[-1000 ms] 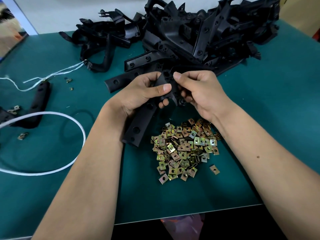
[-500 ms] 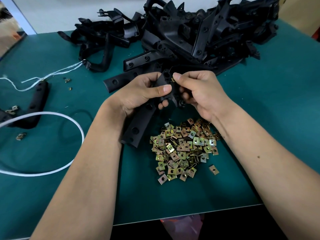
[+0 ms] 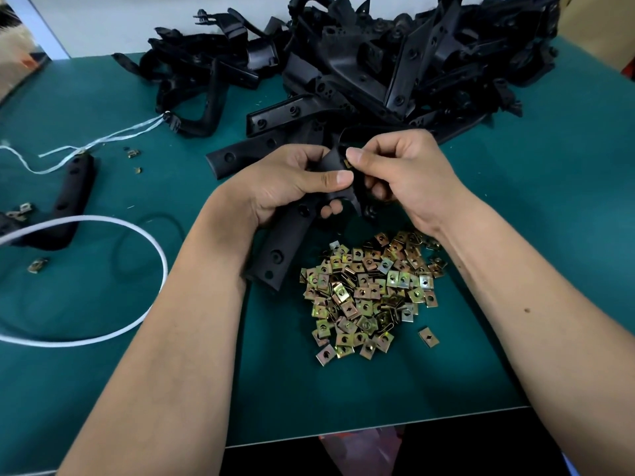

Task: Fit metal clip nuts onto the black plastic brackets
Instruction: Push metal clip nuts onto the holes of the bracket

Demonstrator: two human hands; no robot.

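My left hand point(image 3: 292, 182) grips a long black plastic bracket point(image 3: 281, 245) near its upper end; the bracket slants down toward me over the green mat. My right hand point(image 3: 395, 173) pinches a small brass-coloured clip nut point(image 3: 347, 163) against the bracket's top edge, with its thumb tip on the nut. Most of the nut is hidden by the fingers. A heap of loose clip nuts point(image 3: 371, 290) lies on the mat just below both hands.
A big pile of black brackets point(image 3: 378, 63) fills the far side of the green table point(image 3: 515, 235). At the left lie another bracket point(image 3: 70, 197), a white cord loop point(image 3: 151, 242), white string point(image 3: 103, 139) and a few stray nuts point(image 3: 37, 265). The table edge point(image 3: 378, 429) is close.
Both hands stay together on the bracket. The right hand's thumb and finger have shifted slightly at the bracket's top edge, where the nut now shows a little.
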